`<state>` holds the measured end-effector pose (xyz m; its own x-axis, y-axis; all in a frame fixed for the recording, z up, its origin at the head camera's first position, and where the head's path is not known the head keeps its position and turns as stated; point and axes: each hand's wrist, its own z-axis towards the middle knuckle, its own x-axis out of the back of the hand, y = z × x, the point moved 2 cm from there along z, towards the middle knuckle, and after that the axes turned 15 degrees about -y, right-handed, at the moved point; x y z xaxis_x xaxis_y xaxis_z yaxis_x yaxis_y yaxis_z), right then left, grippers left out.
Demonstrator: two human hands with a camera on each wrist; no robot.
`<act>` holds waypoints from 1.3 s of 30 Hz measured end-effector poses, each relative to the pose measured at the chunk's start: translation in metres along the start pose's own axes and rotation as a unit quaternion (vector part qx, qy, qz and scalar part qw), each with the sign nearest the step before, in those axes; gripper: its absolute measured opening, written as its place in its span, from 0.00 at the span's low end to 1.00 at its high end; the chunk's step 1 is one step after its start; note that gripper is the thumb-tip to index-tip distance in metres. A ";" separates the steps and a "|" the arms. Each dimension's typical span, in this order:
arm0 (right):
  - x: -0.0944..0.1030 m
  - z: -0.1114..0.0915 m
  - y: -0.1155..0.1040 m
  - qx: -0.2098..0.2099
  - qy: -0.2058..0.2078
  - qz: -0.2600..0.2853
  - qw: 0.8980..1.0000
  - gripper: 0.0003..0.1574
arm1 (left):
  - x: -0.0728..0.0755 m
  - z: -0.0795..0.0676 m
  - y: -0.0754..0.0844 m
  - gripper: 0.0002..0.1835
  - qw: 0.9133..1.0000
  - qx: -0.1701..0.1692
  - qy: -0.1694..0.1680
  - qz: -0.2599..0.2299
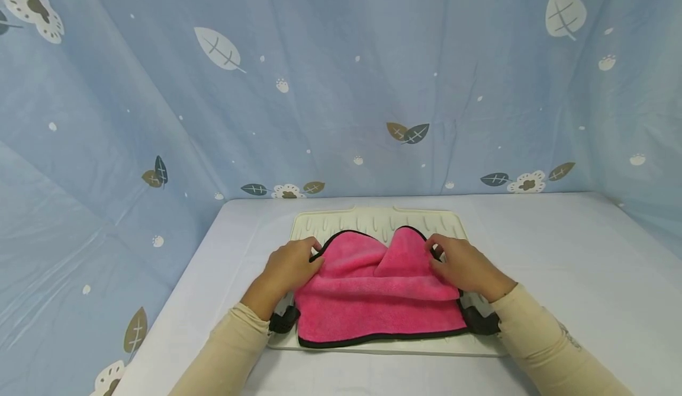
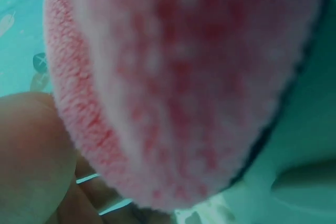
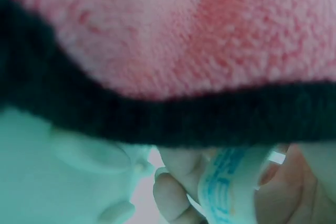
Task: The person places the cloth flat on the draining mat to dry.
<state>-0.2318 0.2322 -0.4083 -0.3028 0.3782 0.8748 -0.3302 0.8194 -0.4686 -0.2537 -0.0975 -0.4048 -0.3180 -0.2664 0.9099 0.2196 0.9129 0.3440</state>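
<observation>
A pink fleecy cloth (image 1: 378,304) with black edging lies partly folded and bunched over a cream ribbed tray (image 1: 373,217). At the cloth's left edge my left hand (image 1: 292,267) pinches the border between thumb and fingers. My right hand (image 1: 465,266) pinches the right edge in the same way. In the left wrist view the cloth (image 2: 173,103) fills most of the picture, beside a blurred thumb (image 2: 34,156). In the right wrist view a white label with blue print (image 3: 226,182) shows below the black border, in front of the fingers. Much of the tray is hidden.
The tray stands on a white-covered table (image 1: 565,266). Behind and to the left hangs a blue curtain (image 1: 330,88) printed with leaves and flowers. A black camera mount sits at each wrist, close to the tray's sides.
</observation>
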 end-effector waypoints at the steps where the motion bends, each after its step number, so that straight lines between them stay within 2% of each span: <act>1: 0.000 0.001 0.000 0.004 0.006 -0.005 1.000 0.12 | 0.000 0.001 0.000 0.10 1.000 -0.004 0.006 -0.001; 7: 0.002 0.000 -0.002 0.014 0.039 -0.007 0.999 0.06 | 0.002 0.001 0.001 0.03 0.999 -0.011 0.049 -0.007; 10: 0.005 -0.001 -0.003 0.008 0.069 -0.015 0.997 0.04 | 0.006 -0.002 0.001 0.02 0.998 0.001 0.066 -0.009; 14: 0.008 -0.003 -0.002 -0.001 0.098 -0.026 0.995 0.05 | 0.011 -0.004 -0.002 0.02 0.997 0.030 0.069 -0.012; 18: 0.010 -0.005 -0.002 -0.014 0.087 -0.017 0.996 0.06 | 0.014 -0.005 -0.005 0.03 0.997 0.052 0.065 -0.007; 24: 0.007 -0.005 0.002 -0.043 0.036 -0.006 0.998 0.06 | 0.012 -0.003 -0.006 0.04 0.997 0.054 0.050 -0.002; 27: 0.004 -0.003 0.002 -0.035 0.012 -0.015 0.999 0.07 | 0.006 -0.001 -0.004 0.09 0.999 0.043 0.027 0.005; 31: 0.001 -0.001 0.002 -0.008 0.007 -0.034 0.999 0.18 | 0.001 0.002 -0.002 0.16 0.999 0.028 0.012 0.015; 34: 0.000 0.000 0.001 -0.001 0.010 -0.041 0.999 0.21 | -0.002 0.003 -0.001 0.16 0.999 0.022 0.021 0.017; 39: 0.000 0.000 0.001 -0.031 0.016 -0.045 0.998 0.11 | -0.001 0.003 -0.002 0.09 0.998 0.018 0.053 0.024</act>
<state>-0.2323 0.2335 -0.4086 -0.2446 0.3144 0.9172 -0.2989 0.8755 -0.3798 -0.2569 -0.0975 -0.4073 -0.2072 -0.2513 0.9455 0.1978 0.9357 0.2920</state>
